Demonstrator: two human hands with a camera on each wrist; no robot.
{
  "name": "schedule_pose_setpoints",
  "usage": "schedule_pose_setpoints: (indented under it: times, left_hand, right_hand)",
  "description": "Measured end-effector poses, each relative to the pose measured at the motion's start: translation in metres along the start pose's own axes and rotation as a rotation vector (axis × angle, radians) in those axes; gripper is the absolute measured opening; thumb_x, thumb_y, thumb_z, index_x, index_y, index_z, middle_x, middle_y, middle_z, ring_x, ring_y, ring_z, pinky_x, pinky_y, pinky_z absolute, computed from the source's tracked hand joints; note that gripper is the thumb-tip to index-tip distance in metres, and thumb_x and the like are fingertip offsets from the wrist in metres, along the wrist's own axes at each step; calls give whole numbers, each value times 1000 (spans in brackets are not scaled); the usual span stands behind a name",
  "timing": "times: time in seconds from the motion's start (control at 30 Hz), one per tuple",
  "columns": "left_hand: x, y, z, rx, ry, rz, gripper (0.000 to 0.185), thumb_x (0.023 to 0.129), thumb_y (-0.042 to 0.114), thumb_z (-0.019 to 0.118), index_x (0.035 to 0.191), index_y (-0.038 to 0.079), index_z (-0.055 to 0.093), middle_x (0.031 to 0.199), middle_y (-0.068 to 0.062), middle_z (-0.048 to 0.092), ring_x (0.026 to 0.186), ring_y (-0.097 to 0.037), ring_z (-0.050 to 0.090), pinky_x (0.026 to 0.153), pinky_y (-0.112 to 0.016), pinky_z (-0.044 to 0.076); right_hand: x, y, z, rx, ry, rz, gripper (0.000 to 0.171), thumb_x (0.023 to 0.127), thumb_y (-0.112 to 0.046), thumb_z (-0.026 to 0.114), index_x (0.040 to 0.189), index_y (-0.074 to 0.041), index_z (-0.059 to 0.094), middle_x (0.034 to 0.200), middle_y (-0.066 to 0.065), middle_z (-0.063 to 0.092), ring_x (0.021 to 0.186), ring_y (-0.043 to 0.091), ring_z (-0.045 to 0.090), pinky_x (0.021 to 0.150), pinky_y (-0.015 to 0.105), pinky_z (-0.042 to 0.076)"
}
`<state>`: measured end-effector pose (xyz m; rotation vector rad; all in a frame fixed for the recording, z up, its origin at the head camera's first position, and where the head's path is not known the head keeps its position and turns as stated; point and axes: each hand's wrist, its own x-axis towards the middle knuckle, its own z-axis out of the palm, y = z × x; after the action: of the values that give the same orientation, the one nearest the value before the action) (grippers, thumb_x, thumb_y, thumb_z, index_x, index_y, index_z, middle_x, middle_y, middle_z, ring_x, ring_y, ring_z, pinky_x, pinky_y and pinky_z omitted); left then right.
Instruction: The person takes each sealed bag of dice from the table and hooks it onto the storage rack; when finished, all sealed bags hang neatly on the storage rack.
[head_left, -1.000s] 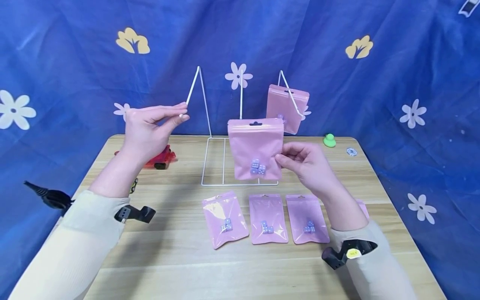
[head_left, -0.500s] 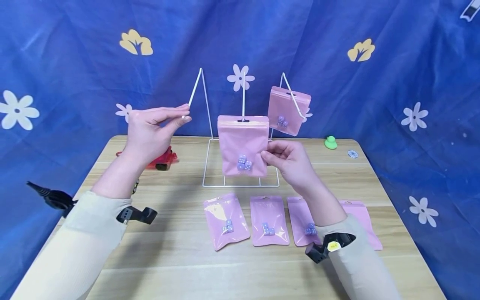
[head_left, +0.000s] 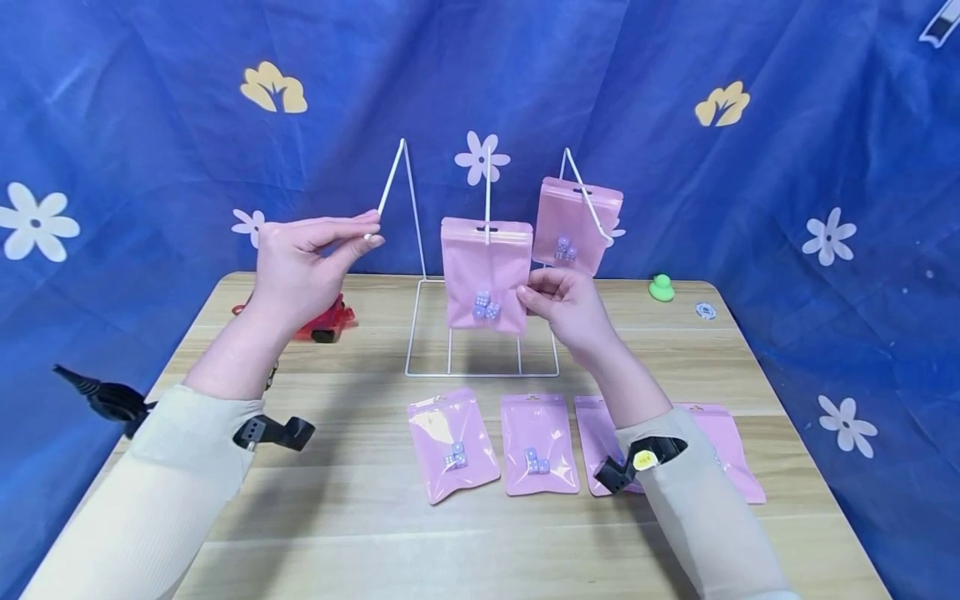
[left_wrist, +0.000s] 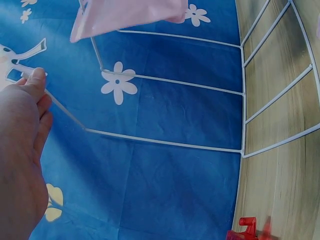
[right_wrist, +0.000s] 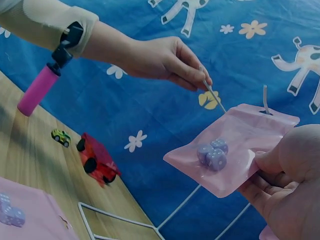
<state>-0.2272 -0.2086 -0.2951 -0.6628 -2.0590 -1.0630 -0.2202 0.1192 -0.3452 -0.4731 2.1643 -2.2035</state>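
A white wire rack point(head_left: 480, 376) stands at the back of the table with three prongs. My left hand point(head_left: 307, 262) pinches the tip of its left prong point(head_left: 390, 177) between thumb and fingers. With thumb and fingers my right hand point(head_left: 566, 312) pinches the right edge of a pink zip bag point(head_left: 463, 271) with several lilac dice point(right_wrist: 212, 155) in it. The middle prong point(right_wrist: 266, 97) pokes through the bag's hang hole, its end out in front. A second pink bag point(head_left: 551, 212) hangs on the right prong, just behind my right hand.
Several more pink dice bags point(head_left: 453, 446) lie in a row in front of the rack, some partly under my right arm. A red toy car point(head_left: 326, 323) is behind my left forearm. A green duck point(head_left: 662, 288) and a poker chip point(head_left: 705, 310) lie back right.
My right hand has carried the pink bag left and then back and up, and the middle prong now passes through its hole. My left hand has kept its grip on the left prong.
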Motion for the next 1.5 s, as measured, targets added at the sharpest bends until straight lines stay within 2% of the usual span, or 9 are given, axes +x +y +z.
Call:
schedule_pose_setpoints:
  times: [0.37, 0.6, 0.9, 1.1, 1.2, 1.33, 1.5]
  left_hand:
    - [0, 0, 1, -21, -2, 1, 24, 81, -7, 89, 100, 5, 86, 103, -8, 80, 104, -10, 75, 89, -16, 56]
    - [0, 1, 2, -19, -2, 2, 24, 80, -8, 89, 100, 4, 86, 103, -10, 80, 104, -12, 76, 89, -17, 56]
    - [0, 1, 3, -18, 4, 12, 23, 80, -8, 89, 99, 4, 86, 102, -12, 80, 104, -12, 76, 89, -17, 56]
    - [2, 1, 2, -14, 5, 26, 22, 80, -8, 89, 99, 3, 86, 102, -13, 80, 104, -11, 76, 89, -17, 56]
    - [3, 1, 1, -10, 5, 29, 23, 80, -8, 89, 99, 4, 86, 102, -13, 80, 104, -13, 76, 89, -17, 56]
    - [2, 0, 1, -3, 7, 24, 24, 79, -7, 90, 100, 5, 86, 103, -12, 80, 103, -17, 77, 89, -16, 56]
    - [1, -1, 1, -14, 5, 11, 24, 80, -7, 90, 100, 5, 86, 102, -10, 80, 103, -11, 76, 88, -17, 56]
  right_hand:
    - [35, 7, -2, -22, 50, 40, 17, 101, 9, 65, 114, 19, 69, 91, 8, 72, 84, 12, 69, 83, 31, 63]
    - [53, 11, -3, -19, 84, 62, 18, 101, 8, 65, 116, 19, 68, 92, 9, 72, 83, 12, 69, 83, 31, 63]
    - [65, 12, -5, -42, 112, 79, 21, 102, 7, 65, 119, 18, 68, 96, 12, 72, 86, 13, 69, 84, 31, 62]
    - [68, 10, -7, -95, 125, 80, 21, 101, 5, 67, 118, 17, 68, 96, 11, 70, 88, 13, 67, 88, 31, 61]
    - [66, 7, -10, -140, 107, 74, 21, 101, 3, 68, 119, 16, 68, 100, 14, 71, 90, 15, 67, 90, 31, 60]
    - [60, 6, -18, -231, 48, 70, 25, 102, 0, 69, 123, 12, 70, 113, 21, 74, 101, 21, 71, 93, 31, 59]
    - [49, 5, -34, -352, -26, 64, 29, 102, -9, 73, 126, 7, 73, 122, 20, 74, 110, 26, 72, 95, 31, 58]
